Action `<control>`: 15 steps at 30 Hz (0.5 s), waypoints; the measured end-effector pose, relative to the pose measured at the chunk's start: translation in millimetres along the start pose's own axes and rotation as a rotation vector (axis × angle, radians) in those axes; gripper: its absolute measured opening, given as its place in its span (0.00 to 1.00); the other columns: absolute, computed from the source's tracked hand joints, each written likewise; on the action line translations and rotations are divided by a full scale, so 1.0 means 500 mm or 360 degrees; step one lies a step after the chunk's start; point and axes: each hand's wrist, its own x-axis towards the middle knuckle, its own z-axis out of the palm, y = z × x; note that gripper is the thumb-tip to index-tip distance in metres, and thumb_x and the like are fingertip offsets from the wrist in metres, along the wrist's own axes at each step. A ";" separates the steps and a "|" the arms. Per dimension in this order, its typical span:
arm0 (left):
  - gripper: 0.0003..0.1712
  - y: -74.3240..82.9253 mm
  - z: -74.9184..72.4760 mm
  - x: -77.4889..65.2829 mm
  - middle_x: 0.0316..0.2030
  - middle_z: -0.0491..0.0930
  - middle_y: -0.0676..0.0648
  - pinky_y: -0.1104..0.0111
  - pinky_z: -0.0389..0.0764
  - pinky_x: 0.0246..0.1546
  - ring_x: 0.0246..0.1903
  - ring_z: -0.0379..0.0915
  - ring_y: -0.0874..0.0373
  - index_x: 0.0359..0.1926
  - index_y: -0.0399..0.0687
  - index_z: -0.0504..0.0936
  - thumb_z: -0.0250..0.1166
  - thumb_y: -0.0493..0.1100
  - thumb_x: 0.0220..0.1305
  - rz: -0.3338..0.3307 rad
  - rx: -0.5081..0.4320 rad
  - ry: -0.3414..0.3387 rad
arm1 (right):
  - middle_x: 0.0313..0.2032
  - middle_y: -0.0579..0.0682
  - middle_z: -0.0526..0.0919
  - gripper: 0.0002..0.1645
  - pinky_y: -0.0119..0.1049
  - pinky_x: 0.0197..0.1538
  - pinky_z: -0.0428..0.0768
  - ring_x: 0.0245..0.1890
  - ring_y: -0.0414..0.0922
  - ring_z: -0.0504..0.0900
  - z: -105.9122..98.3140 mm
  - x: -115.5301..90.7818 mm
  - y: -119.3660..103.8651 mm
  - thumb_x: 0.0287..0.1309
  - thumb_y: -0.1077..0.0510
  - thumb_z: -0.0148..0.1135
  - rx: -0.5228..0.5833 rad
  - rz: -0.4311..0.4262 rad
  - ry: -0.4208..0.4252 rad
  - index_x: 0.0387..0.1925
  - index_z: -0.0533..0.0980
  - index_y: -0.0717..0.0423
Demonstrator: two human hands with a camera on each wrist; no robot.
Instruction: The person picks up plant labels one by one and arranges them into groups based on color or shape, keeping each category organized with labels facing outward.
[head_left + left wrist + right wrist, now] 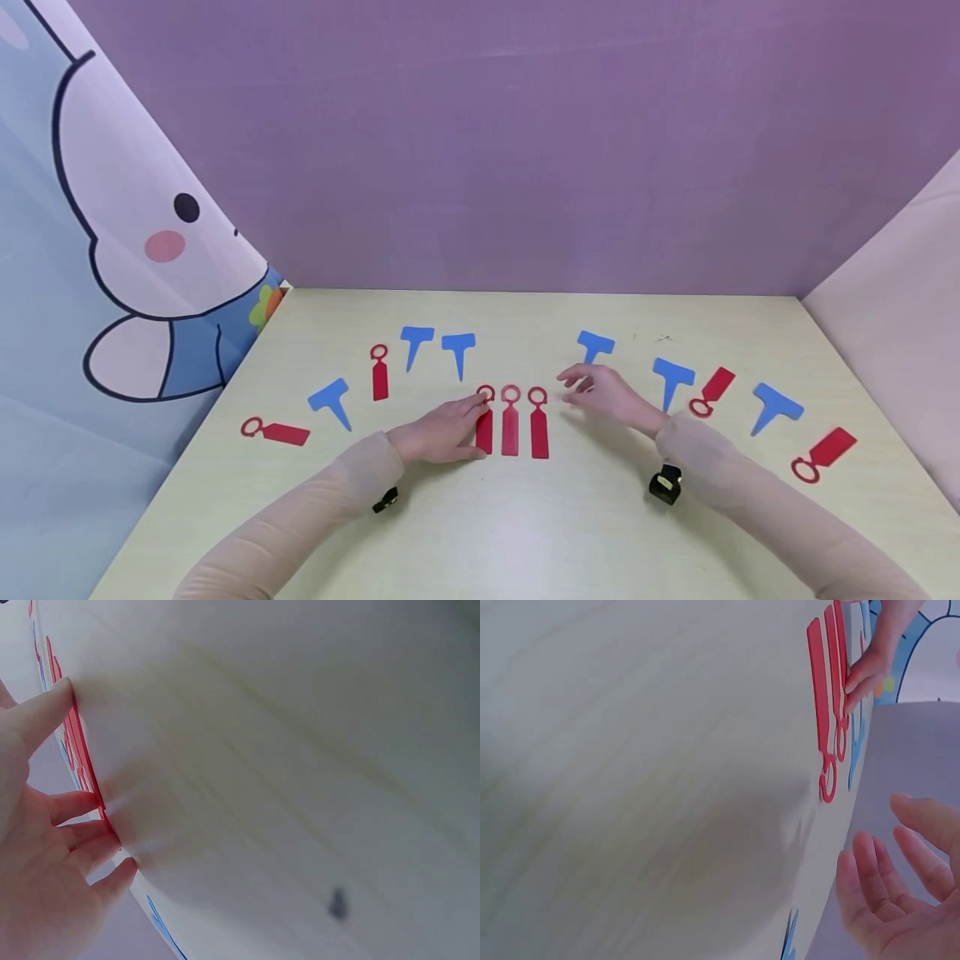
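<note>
In the head view, three red ring-topped tags stand in a row, rings away from the person: the left tag (483,435), the middle tag (510,429) and the right tag (539,433). My left hand (442,431) lies over the left tag's edge, fingertips at its ring and thumb near its lower end. In the left wrist view, the fingertips (90,801) touch the red tag flat on the table. Right of the row, my right hand (603,392) hovers with fingers loosely bent and nothing in them. Behind it is a partly covered blue T-shaped label (596,343).
To the left lie blue T-shaped labels (330,400) and red tags, one upright (380,379) and one sideways (285,433). To the right are more blue labels (672,375) and tilted red tags (831,447). A purple wall (525,167) closes the table's back.
</note>
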 end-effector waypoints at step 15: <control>0.44 0.002 -0.001 -0.003 0.66 0.48 0.44 0.61 0.53 0.63 0.65 0.42 0.52 0.66 0.43 0.52 0.57 0.60 0.55 -0.0012 -0.0008 -0.0005 | 0.37 0.60 0.79 0.18 0.34 0.37 0.77 0.34 0.48 0.78 -0.059 -0.034 0.031 0.48 0.64 0.63 -0.0093 -0.0079 0.0074 0.43 0.75 0.65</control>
